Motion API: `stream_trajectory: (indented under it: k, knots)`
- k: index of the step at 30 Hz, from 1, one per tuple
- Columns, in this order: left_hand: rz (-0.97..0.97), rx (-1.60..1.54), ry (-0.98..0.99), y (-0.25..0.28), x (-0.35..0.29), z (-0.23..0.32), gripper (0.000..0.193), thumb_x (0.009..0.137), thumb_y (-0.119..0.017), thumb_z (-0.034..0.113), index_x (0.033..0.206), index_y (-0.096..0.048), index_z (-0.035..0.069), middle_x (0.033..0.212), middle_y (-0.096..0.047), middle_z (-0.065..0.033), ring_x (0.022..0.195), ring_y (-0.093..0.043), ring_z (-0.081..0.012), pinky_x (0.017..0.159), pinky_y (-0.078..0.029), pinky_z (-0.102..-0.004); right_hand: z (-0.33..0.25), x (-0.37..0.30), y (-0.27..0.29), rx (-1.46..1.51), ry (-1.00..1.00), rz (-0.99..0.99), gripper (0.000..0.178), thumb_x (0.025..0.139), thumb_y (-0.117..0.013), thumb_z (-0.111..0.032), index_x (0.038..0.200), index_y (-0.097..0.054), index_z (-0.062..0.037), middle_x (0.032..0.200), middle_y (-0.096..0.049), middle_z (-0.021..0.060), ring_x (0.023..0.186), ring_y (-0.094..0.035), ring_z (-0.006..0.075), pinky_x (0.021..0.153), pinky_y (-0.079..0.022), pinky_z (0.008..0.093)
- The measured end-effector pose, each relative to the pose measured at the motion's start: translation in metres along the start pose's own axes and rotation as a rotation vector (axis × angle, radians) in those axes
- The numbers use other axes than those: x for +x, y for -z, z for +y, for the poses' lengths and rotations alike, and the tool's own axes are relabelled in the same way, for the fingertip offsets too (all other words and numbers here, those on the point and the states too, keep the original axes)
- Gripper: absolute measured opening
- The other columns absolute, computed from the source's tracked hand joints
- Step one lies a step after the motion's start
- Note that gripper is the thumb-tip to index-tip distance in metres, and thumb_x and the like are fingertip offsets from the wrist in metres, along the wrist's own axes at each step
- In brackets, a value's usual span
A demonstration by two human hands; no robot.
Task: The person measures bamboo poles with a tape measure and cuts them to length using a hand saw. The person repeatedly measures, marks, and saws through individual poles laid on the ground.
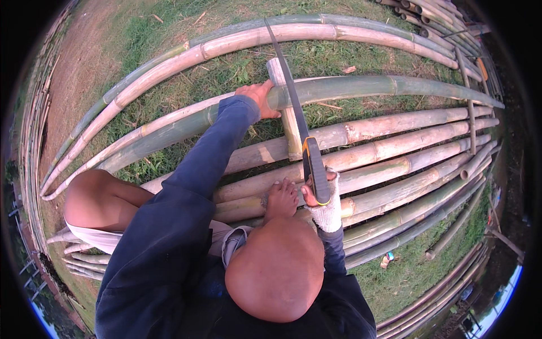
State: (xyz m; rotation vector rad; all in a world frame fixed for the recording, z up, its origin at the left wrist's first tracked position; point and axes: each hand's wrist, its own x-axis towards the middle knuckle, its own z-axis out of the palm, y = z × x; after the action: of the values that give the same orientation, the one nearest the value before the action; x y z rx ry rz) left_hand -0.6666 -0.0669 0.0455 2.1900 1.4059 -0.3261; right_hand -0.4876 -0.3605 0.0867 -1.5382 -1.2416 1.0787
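Note:
My right hand (326, 195), in a pale knitted glove with bare fingertips, is closed round the black and yellow handle of a hand saw (315, 169). Its long dark blade points away from me and crosses over a thick green bamboo pole (350, 88); whether the teeth have cut into it I cannot tell. Just left of the blade, my bare left hand (258, 100) grips the same pole from above. A short bamboo piece (291, 133) lies crosswise beneath the pole, close to the blade. My bare foot (280, 199) rests on the bamboo poles near the saw handle.
Several pale bamboo poles (395, 146) lie side by side between me and the green pole. Two long poles (271, 35) curve across the grass beyond. More bamboo is stacked at the far right (443, 17) and along the left edge. My bent knee (99, 198) is at the left.

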Motion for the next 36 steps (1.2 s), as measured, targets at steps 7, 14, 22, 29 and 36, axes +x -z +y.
stream_trajectory:
  k: [7, 14, 22, 29, 36]
  knots:
    - [-0.038, 0.007, 0.001, 0.008, 0.003, -0.003, 0.101, 0.074, -0.088, 0.064, 0.152, -0.051, 0.012, 0.128, -0.075, -0.0206, 0.121, -0.071, -0.0402, 0.109, -0.052, -0.0491, -0.011, 0.002, -0.008, 0.276, -0.096, -0.033, 0.039, 0.093, -0.077, 0.005, 0.121, -0.051, -0.0036, 0.103, -0.067, 0.0056, 0.095, -0.066, 0.0126, 0.090, -0.054, 0.0286]
    - [0.048, 0.042, -0.079, 0.002, 0.000, -0.007, 0.102, 0.075, -0.088, 0.065, 0.152, -0.051, 0.011, 0.126, -0.075, -0.0219, 0.117, -0.073, -0.0406, 0.106, -0.055, -0.0483, -0.011, 0.010, -0.018, 0.250, -0.114, 0.181, 0.046, 0.093, -0.077, 0.007, 0.131, -0.052, -0.0014, 0.106, -0.065, 0.0062, 0.096, -0.066, 0.0129, 0.089, -0.055, 0.0291]
    - [-0.014, 0.060, -0.025, 0.003, 0.011, -0.005, 0.097, 0.074, -0.088, 0.065, 0.149, -0.056, 0.012, 0.121, -0.077, -0.0208, 0.113, -0.075, -0.0386, 0.102, -0.057, -0.0483, -0.009, -0.029, -0.015, 0.396, -0.419, 0.095, 0.042, 0.096, -0.069, 0.011, 0.132, -0.053, -0.0029, 0.115, -0.066, 0.0067, 0.099, -0.067, 0.0111, 0.087, -0.057, 0.0253]
    - [-0.024, 0.041, -0.007, 0.007, 0.011, -0.001, 0.097, 0.074, -0.087, 0.063, 0.149, -0.056, 0.011, 0.123, -0.077, -0.0206, 0.114, -0.075, -0.0372, 0.104, -0.056, -0.0465, -0.017, -0.018, -0.008, 0.188, -0.287, 0.077, 0.040, 0.097, -0.068, 0.012, 0.129, -0.050, -0.0031, 0.113, -0.063, 0.0064, 0.103, -0.066, 0.0111, 0.088, -0.057, 0.0242]
    - [-0.087, 0.041, -0.018, 0.012, 0.012, -0.005, 0.100, 0.074, -0.087, 0.063, 0.152, -0.054, 0.008, 0.125, -0.076, -0.0207, 0.117, -0.074, -0.0366, 0.106, -0.055, -0.0455, 0.002, -0.036, -0.009, 1.052, -0.445, 0.011, 0.026, 0.110, -0.059, -0.008, 0.135, -0.053, -0.0025, 0.109, -0.064, 0.0073, 0.094, -0.067, 0.0131, 0.087, -0.059, 0.0292]
